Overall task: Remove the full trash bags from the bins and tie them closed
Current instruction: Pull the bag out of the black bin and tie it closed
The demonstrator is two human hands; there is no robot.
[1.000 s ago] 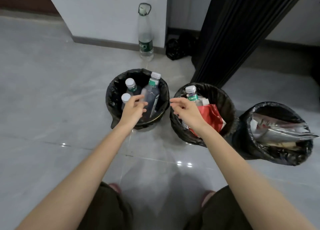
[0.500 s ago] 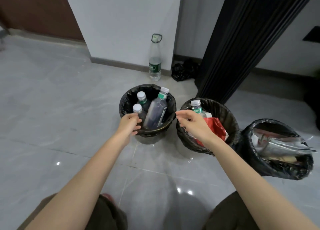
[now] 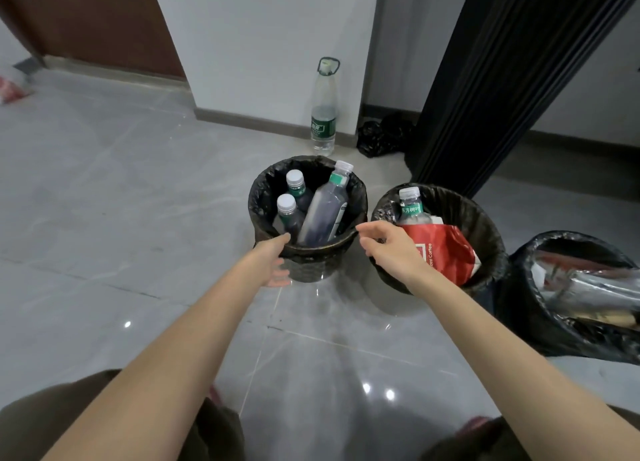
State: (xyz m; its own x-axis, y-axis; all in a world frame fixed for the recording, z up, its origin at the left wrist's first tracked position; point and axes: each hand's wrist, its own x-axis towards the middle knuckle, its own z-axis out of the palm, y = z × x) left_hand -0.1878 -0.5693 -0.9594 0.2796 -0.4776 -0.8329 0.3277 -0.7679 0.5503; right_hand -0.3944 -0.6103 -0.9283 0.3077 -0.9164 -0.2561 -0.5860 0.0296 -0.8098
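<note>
A black bag (image 3: 260, 197) is seen lining the left bin (image 3: 311, 270), folded over its rim, with three bottles (image 3: 323, 207) stood inside. The left hand (image 3: 273, 263) is laid against this bin's near wall, thumb up at the rim, fingers straight, nothing gripped. The right hand (image 3: 388, 249) is held at the bin's right side, relaxed and empty, forefinger stretched to the rim; contact cannot be told. A second bin (image 3: 481, 218) is set just right of the left bin, and a third bin (image 3: 519, 308) farther right. A tall bottle (image 3: 323, 114) is stood behind it.
</note>
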